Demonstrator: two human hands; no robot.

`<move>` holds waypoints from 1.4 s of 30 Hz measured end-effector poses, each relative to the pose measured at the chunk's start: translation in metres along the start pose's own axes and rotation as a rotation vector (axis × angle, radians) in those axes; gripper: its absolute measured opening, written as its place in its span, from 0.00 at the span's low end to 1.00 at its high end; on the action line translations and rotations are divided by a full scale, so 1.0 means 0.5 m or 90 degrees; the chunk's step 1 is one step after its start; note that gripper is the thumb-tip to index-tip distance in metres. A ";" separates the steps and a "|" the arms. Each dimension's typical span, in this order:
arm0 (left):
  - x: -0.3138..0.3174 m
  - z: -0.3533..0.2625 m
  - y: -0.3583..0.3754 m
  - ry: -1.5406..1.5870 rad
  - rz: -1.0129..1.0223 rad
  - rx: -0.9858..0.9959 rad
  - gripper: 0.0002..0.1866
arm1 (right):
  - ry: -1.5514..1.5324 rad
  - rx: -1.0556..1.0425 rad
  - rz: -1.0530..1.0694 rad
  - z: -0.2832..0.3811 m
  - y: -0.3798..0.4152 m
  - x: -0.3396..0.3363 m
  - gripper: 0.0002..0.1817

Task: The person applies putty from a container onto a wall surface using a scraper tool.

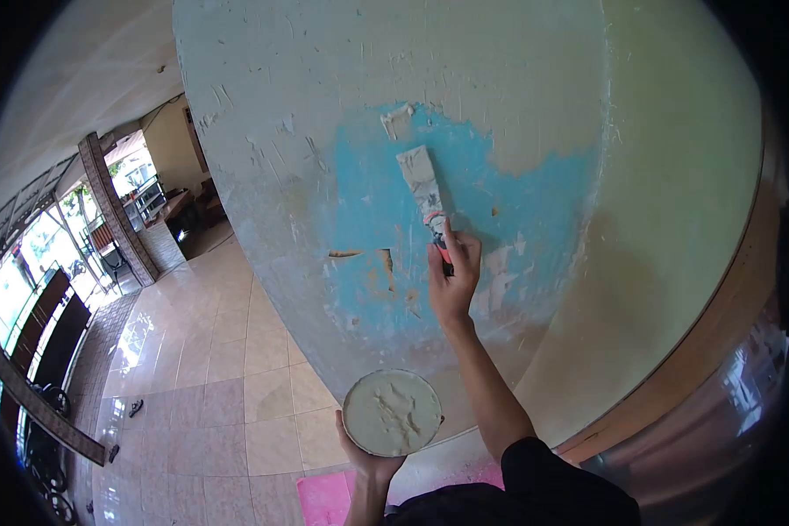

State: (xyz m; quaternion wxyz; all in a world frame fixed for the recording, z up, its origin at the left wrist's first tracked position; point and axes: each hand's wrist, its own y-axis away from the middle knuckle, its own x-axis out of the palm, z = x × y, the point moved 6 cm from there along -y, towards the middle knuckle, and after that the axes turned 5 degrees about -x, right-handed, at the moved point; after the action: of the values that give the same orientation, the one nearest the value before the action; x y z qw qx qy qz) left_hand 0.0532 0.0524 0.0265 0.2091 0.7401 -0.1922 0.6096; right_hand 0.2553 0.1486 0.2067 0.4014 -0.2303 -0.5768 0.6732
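Note:
My right hand [456,279] is wrapped round the red and black handle of a putty knife [422,181]. Its blade, smeared with pale filler, points up the wall in front of a bright blue patch [368,188]. A fresh dab of filler [398,121] sticks to the wall just above the blade tip. Low down, my left hand [368,454] grips a round tub of filler [392,412] from the side and below. The pale grey-green paste inside has a rough, gouged surface. Part of the left hand's fingers is hidden by the tub.
Grey skim coat [535,70] surrounds the blue patch, with cracks [387,267] lower down. A wooden edge [675,377] runs along the right. Tiled floor [210,351], a pillar [114,206] and a dark bench [53,324] lie to the left. A pink sheet [324,498] is below.

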 end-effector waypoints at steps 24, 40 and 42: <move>-0.019 0.000 0.008 -0.019 -0.005 0.007 0.40 | 0.008 -0.036 0.066 0.024 -0.078 0.043 0.29; -0.020 -0.004 0.012 -0.003 0.006 0.000 0.40 | 0.031 0.015 0.133 0.027 -0.102 0.047 0.28; -0.017 -0.002 0.009 -0.017 0.010 -0.006 0.40 | 0.048 0.011 0.118 0.024 -0.084 0.055 0.28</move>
State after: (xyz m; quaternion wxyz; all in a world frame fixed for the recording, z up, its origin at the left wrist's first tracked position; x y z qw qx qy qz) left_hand 0.0484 0.0494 0.0189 0.2052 0.7457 -0.2034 0.6003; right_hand 0.2419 0.1639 0.2543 0.3608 -0.3043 -0.5317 0.7032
